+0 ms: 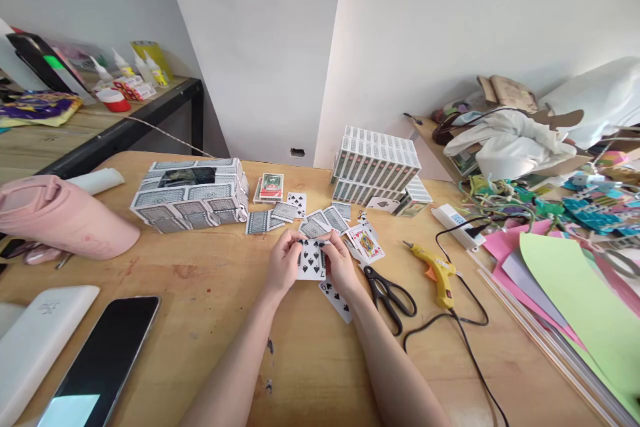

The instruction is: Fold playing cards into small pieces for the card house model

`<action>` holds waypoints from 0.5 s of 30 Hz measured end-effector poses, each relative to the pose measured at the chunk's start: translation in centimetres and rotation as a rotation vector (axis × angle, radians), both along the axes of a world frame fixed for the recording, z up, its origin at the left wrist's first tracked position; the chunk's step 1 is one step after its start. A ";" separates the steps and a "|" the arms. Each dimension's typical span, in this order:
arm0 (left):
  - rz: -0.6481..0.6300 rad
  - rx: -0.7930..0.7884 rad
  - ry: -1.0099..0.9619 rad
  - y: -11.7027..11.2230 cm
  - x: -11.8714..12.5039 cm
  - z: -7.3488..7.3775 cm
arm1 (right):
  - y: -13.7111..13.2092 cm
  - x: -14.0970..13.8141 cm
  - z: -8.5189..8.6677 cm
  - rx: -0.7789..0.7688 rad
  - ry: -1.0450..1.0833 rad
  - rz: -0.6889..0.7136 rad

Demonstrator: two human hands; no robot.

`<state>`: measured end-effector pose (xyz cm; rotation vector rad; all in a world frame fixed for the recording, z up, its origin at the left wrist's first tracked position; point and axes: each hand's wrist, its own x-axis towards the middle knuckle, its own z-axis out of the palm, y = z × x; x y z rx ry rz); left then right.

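Between my two hands is a playing card [311, 261], a seven of spades, face up, with grey patterned strips showing along its sides. My left hand [286, 261] pinches its left edge and my right hand [340, 260] pinches its right edge. A nine of spades [336, 300] lies partly under my right wrist. Just beyond my fingers, loose grey-backed cards [336, 219] are spread on the table, with a face card [367, 241] to their right. Black-handled scissors [393, 297] and a yellow glue gun [440, 273] lie right of my right hand.
A box covered in grey cards [193, 197] stands at the left back, near two card packs [273, 185]. Stacked card packs [375, 163] stand behind. A pink tumbler [65, 220], a phone [105, 357], a power strip [456, 223] and coloured paper [575, 293] line the sides.
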<state>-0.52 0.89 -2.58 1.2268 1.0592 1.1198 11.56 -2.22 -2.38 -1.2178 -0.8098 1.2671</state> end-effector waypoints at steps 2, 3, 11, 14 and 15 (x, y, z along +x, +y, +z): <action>0.009 -0.007 0.023 0.1 -0.2 0.1 | 0.0 -0.1 0.1 -0.030 0.063 0.028; 0.011 -0.017 0.030 0.2 -0.3 0.1 | 0.1 -0.2 0.2 -0.042 0.099 0.037; -0.088 -0.006 0.021 0.2 -0.5 0.2 | 0.2 0.0 0.3 -0.085 0.245 0.047; -0.097 0.106 0.167 0.4 -1.1 0.2 | 0.3 0.3 -0.1 -0.090 0.279 0.035; -0.100 0.136 0.211 0.5 -1.3 0.2 | 0.4 0.4 -0.2 -0.103 0.287 0.054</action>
